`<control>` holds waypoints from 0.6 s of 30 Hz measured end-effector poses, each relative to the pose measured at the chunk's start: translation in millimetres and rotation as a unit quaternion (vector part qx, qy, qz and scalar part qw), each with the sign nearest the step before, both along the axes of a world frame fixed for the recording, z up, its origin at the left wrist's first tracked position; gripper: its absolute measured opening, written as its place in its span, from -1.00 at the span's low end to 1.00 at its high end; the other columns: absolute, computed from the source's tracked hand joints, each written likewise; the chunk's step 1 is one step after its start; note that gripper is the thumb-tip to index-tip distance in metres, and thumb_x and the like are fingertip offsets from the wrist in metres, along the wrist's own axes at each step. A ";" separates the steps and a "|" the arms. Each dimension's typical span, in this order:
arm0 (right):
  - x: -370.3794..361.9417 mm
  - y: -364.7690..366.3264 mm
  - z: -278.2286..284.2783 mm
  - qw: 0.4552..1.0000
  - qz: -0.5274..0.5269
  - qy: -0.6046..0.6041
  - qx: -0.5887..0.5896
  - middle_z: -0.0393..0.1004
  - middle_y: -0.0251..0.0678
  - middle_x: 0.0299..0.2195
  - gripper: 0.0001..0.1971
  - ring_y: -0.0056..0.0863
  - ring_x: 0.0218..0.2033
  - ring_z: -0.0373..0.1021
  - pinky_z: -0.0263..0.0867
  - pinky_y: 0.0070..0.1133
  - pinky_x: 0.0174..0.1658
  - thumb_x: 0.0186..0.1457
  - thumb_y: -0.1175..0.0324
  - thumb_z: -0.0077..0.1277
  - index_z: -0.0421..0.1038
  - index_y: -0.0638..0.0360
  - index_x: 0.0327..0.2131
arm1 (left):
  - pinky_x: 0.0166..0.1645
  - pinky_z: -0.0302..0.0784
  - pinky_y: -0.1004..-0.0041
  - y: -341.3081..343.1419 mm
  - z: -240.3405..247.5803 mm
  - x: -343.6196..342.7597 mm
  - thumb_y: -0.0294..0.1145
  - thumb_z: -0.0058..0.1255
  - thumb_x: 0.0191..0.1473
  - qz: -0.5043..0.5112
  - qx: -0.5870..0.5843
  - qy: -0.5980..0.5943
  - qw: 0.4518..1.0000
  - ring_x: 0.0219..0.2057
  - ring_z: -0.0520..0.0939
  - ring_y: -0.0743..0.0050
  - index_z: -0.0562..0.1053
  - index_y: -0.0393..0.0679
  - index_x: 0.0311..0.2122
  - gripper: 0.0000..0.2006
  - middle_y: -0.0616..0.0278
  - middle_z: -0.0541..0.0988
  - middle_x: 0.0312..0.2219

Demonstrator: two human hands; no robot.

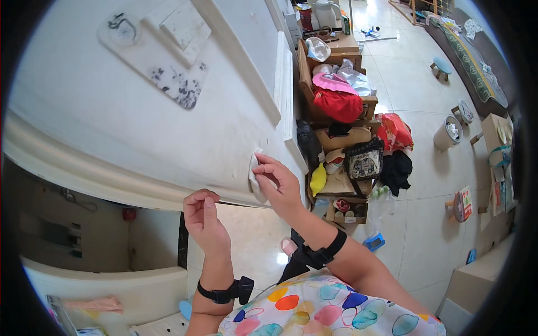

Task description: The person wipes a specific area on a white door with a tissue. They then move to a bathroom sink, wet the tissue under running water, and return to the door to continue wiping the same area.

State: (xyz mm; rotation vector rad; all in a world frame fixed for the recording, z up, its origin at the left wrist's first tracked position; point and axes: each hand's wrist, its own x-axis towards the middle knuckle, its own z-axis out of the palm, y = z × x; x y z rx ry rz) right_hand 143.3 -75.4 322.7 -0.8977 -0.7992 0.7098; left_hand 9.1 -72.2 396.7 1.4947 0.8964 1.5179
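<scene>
Oval-printed garment (314, 308) nearest, the right hand (280, 183) pinches white wipe (255, 187) (folded).

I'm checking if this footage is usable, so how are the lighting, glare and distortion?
Head view: the white door's lower edge bows, and black rims the picture; the floor glares at the top and in a small patch below the hands; a soft shadow falls by the bin; the right hand and white cloth look fairly sharp.
</scene>
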 end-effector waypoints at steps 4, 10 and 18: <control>-7.6 7.2 -6.8 0.996 -0.082 -0.039 -0.010 0.49 -0.15 -0.15 -0.85 -0.36 -0.20 0.46 0.40 -0.56 -0.16 -0.07 0.65 0.03 0.46 0.27 -0.36 | -0.17 0.33 0.56 10.3 -1.3 3.1 -0.54 -0.05 0.10 -0.021 0.003 0.026 0.999 -0.36 0.42 0.60 0.33 -0.18 -0.29 -0.92 0.31 0.46 -0.39; 13.2 45.2 -56.5 0.975 -0.167 -0.083 -0.118 0.54 -0.21 -0.30 -0.84 -0.44 -0.34 0.47 0.39 -0.59 -0.28 -0.07 0.63 0.01 0.48 0.23 -0.36 | -0.19 0.34 0.54 13.2 -9.7 1.1 -0.51 -0.02 0.10 0.002 0.016 0.065 0.998 -0.35 0.43 0.62 0.32 -0.16 -0.27 -0.89 0.32 0.47 -0.37; 9.4 34.4 -47.2 0.982 -0.154 -0.096 -0.057 0.54 -0.23 -0.34 -0.87 -0.39 -0.43 0.45 0.38 -0.59 -0.30 -0.11 0.62 0.02 0.48 0.20 -0.42 | 0.05 0.37 0.37 10.0 -21.4 -10.5 -0.56 0.01 0.07 -0.003 0.047 0.075 0.996 -0.05 0.47 0.40 0.29 -0.28 -0.03 -0.66 0.12 0.46 -0.07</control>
